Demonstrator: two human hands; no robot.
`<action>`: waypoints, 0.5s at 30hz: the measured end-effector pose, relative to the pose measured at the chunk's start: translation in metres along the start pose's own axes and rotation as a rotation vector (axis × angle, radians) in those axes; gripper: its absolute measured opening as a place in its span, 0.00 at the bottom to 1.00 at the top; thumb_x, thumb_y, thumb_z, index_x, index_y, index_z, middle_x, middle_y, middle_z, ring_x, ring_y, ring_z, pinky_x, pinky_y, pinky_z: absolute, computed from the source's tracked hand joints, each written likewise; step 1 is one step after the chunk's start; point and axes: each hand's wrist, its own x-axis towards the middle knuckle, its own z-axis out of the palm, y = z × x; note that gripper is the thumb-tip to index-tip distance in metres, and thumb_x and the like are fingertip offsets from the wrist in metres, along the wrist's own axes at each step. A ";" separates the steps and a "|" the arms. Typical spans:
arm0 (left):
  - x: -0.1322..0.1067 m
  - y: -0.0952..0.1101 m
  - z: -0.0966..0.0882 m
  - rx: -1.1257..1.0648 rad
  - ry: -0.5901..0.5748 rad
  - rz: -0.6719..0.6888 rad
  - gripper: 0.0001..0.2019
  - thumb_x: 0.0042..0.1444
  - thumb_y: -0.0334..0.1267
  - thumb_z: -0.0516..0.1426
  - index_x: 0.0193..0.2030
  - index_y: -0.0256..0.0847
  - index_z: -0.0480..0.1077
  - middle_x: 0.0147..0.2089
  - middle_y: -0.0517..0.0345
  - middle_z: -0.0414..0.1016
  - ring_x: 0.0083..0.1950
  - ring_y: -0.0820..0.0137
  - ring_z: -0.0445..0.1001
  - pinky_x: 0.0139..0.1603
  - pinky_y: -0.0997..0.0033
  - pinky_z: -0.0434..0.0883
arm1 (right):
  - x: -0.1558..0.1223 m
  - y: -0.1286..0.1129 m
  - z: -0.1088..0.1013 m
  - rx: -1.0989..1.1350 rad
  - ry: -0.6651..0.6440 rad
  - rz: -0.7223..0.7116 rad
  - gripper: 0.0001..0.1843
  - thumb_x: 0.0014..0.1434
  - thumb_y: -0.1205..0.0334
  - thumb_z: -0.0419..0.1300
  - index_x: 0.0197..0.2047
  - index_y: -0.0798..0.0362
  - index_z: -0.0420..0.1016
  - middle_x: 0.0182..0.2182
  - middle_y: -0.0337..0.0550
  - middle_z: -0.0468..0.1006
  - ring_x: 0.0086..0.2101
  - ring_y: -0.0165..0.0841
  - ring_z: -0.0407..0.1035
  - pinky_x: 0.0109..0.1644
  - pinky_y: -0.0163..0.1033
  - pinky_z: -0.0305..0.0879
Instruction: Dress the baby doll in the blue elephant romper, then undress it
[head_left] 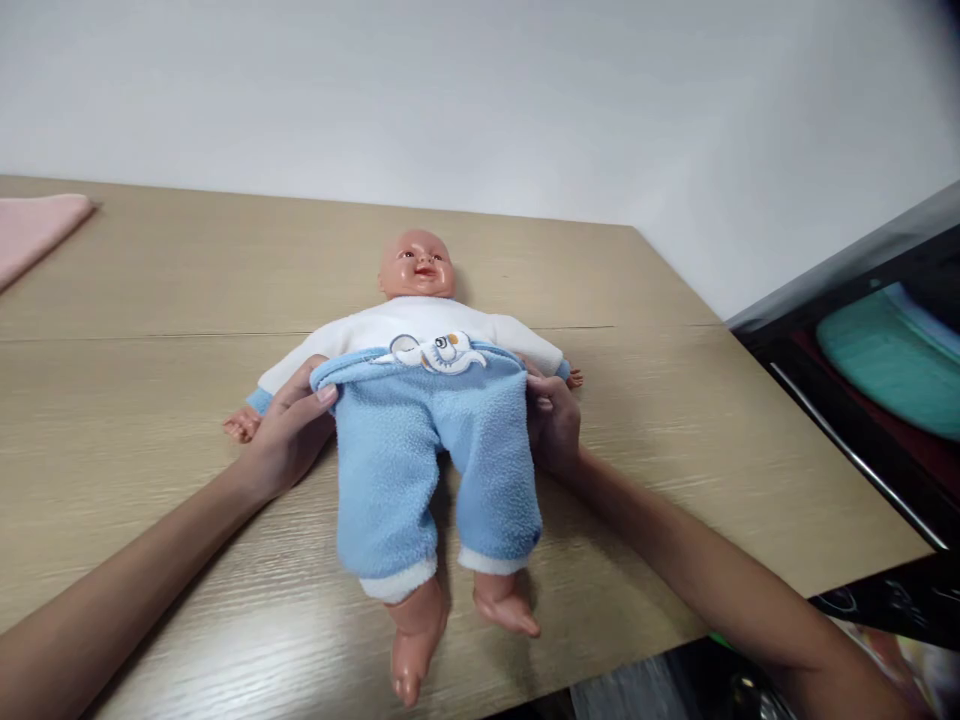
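A baby doll (417, 266) lies on its back on the wooden table, its head away from me and its bare feet toward me. It wears a white top (375, 322) with blue cuffs. Blue fleece trousers (390, 470) with white hems cover its legs, and a white animal patch sits at their waist. My left hand (292, 425) pinches the waistband at its left side, thumb on top. At the other side, my right hand (553, 415) grips the waistband's edge, its fingers partly behind the cloth. The waistband is stretched wide between both hands.
A folded pink cloth (37, 230) lies at the table's far left. The pale wooden table (187, 270) meets a white wall behind. Beyond its right edge stands a dark object with a teal panel (892, 350), and dark, unclear items lie below the front right edge.
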 end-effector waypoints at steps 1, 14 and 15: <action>0.000 0.000 -0.001 0.037 0.011 0.042 0.23 0.54 0.53 0.78 0.34 0.43 0.72 0.32 0.63 0.67 0.34 0.69 0.63 0.35 0.71 0.64 | 0.002 -0.003 -0.002 -0.032 -0.046 -0.043 0.15 0.63 0.43 0.58 0.38 0.45 0.73 0.41 0.45 0.74 0.47 0.46 0.72 0.58 0.52 0.74; 0.026 0.011 -0.010 0.397 -0.022 0.104 0.23 0.67 0.61 0.68 0.38 0.43 0.73 0.31 0.62 0.64 0.33 0.67 0.59 0.33 0.72 0.61 | 0.034 -0.016 0.012 -0.144 -0.067 -0.030 0.20 0.66 0.40 0.71 0.44 0.47 0.75 0.35 0.34 0.73 0.35 0.34 0.66 0.43 0.38 0.66; 0.028 0.010 -0.012 0.376 -0.050 0.057 0.23 0.67 0.61 0.68 0.39 0.43 0.73 0.31 0.62 0.64 0.33 0.68 0.59 0.33 0.73 0.61 | 0.039 -0.013 0.012 -0.119 -0.088 0.002 0.21 0.64 0.40 0.72 0.43 0.47 0.76 0.36 0.35 0.75 0.37 0.33 0.67 0.44 0.38 0.66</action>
